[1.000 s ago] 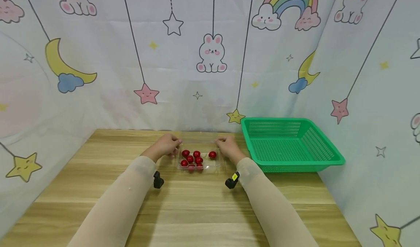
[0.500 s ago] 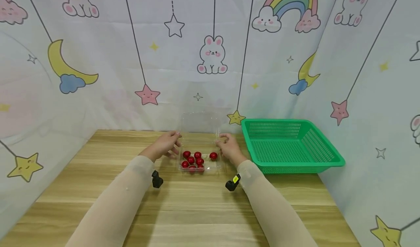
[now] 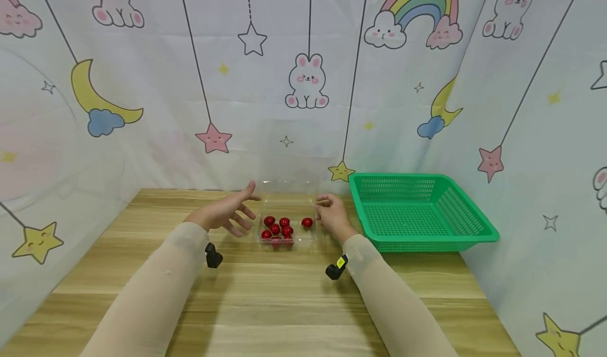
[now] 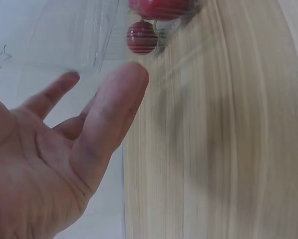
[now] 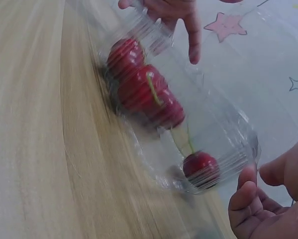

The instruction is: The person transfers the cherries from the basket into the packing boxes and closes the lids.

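A clear plastic clamshell box (image 3: pixel 301 236) stands on the table with its lid (image 3: pixel 288 186) raised at the back. Several red cherries (image 3: pixel 275 229) with green stems lie inside, most toward the left, and a single cherry (image 5: pixel 201 169) sits near the right end. To the left of the box, my left hand (image 3: pixel 227 212) is spread with its fingers apart and holds nothing; its thumb (image 4: pixel 114 104) extends toward the plastic. At the box's right side my right hand (image 3: pixel 334 217) pinches the plastic edge between thumb (image 5: pixel 278 169) and fingers.
A green plastic basket (image 3: pixel 403 215) stands at the back right, close to the right hand. Behind the wooden table (image 3: pixel 280 304) hangs a white curtain (image 3: pixel 265 109) printed with rabbits and stars. A small black camera (image 3: pixel 336 267) sits at each wrist.
The lid rose, then sank back a little. My left hand has come off its left edge, moved left and spread its fingers. The right hand stays at the right side.
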The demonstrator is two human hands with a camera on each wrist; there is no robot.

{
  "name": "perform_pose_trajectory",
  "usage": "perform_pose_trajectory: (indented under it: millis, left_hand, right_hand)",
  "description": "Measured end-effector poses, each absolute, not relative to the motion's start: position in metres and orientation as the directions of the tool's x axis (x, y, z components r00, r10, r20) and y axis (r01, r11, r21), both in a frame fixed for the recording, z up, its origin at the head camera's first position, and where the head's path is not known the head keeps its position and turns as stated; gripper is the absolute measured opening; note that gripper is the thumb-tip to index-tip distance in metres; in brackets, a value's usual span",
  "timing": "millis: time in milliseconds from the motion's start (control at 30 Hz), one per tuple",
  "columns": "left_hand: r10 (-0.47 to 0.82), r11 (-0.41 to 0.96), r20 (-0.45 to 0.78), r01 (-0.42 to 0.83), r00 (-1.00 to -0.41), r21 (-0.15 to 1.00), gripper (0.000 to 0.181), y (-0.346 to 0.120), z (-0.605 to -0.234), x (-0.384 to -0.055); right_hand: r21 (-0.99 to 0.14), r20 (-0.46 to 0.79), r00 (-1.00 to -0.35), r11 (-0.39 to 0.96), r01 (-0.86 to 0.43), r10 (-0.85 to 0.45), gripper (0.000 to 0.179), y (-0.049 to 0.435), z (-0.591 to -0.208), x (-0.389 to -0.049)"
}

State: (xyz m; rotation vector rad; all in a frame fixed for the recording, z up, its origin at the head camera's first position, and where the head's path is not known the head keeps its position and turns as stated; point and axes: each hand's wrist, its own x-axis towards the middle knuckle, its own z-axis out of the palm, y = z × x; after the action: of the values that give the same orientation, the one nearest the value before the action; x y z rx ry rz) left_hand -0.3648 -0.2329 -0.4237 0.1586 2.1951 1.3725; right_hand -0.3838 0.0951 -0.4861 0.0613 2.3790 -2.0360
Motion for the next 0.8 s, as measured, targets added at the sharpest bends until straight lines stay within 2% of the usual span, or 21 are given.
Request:
perform_pose_trajectory:
  millis: [167,333,467,567,800]
  left_hand:
    - [0.407,0.46,-0.41,-0.204,-0.816,0.864,0.101,-0.24,-0.422,-0.363]
    - [0.441,0.454,-0.411,-0.197,-0.798,0.869,0.094,-0.241,-0.422,-0.361]
    - [0.481,0.471,-0.417,-0.174,-0.771,0.865,0.092,-0.241,-0.422,-0.359]
    - [0.503,0.478,-0.42,-0.162,-0.756,0.863,0.1,-0.241,-0.424,-0.357]
    - [0.465,0.512,-0.416,-0.147,-0.781,0.847,0.104,-0.235,-0.431,-0.354]
  right_hand:
    - [-0.99,-0.123,-0.992,0.068,0.125,0.032,0.041,0.096,-0.478,-0.38]
    - [-0.985,-0.169,-0.986,0.043,0.169,-0.001,0.057,0.099,-0.474,-0.378]
    - [-0.984,-0.173,-0.985,0.041,0.173,-0.01,0.056,0.102,-0.475,-0.372]
    - [-0.984,-0.167,-0.986,0.058,0.166,-0.017,0.053,0.104,-0.478,-0.366]
    - [-0.982,-0.093,-0.995,0.169,0.087,-0.027,0.049,0.105,-0.488,-0.357]
